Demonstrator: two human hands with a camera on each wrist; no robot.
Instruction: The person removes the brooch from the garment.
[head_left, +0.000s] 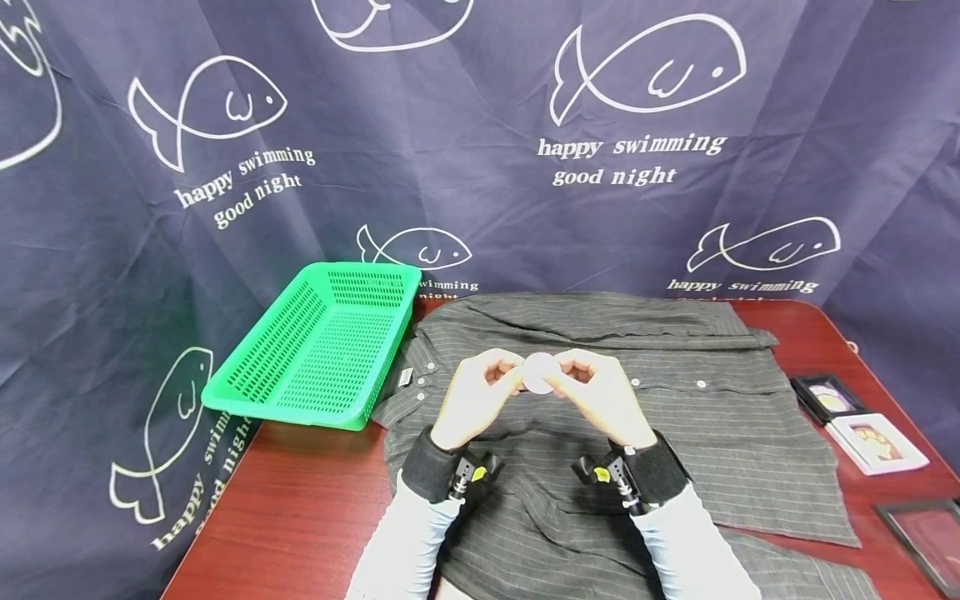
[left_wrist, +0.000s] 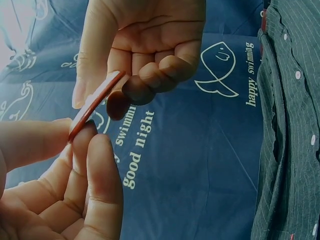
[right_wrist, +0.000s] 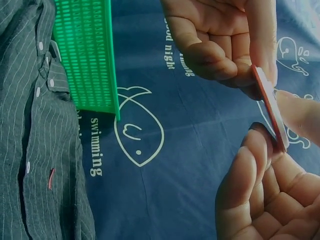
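A small thin round disc [head_left: 540,372], pale pink on its face, is held up between both hands over a dark pinstriped shirt [head_left: 750,417]. Seen edge-on in the left wrist view, the disc [left_wrist: 95,105] shows a white face and a red side. My left hand [head_left: 480,392] pinches one edge between thumb and fingertips. From the opposite side, my right hand [head_left: 603,396] pinches the other edge, its thumb along the pale face. The shirt lies spread on the table, with a row of white buttons across it.
A green plastic basket [head_left: 292,410] stands at the table's left. On the right lie a black case [head_left: 806,392], a white-framed picture [head_left: 877,443] and a dark-framed item [head_left: 926,537] cut by the view's edge. A fish-print curtain [head_left: 480,167] hangs behind the reddish table [head_left: 315,500].
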